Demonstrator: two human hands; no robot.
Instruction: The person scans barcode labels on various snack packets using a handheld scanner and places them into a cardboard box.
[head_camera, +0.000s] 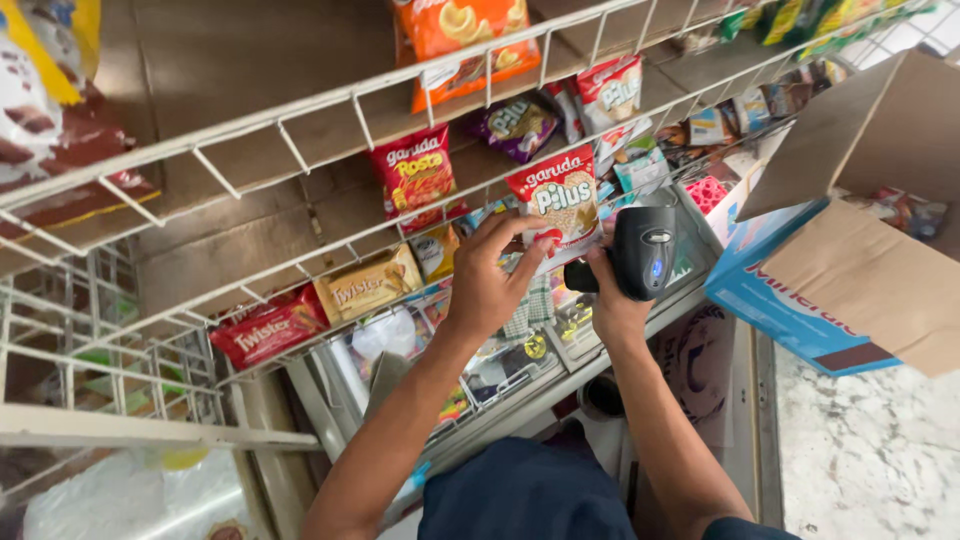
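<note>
Below, a dark-clothed lap and a pale marbled floor (870, 450) fill the near edge of a cramped shop aisle. Both bare forearms reach up toward white wire shelves (300, 150) on brown boards. The left hand (485, 285) pinches the lower edge of a red-and-white snack packet (562, 200) between thumb and fingers, holding it upright in front of the middle shelf. The right hand (612, 300) is wrapped tight around the grip of a black barcode scanner (642, 250), its head just beside the packet. To the right, an open blue-and-brown carton (850, 270) tilts nearby. Farther up, a red packet (415, 175), a purple packet (518, 125) and an orange bag (460, 35) lie on the shelves.
</note>
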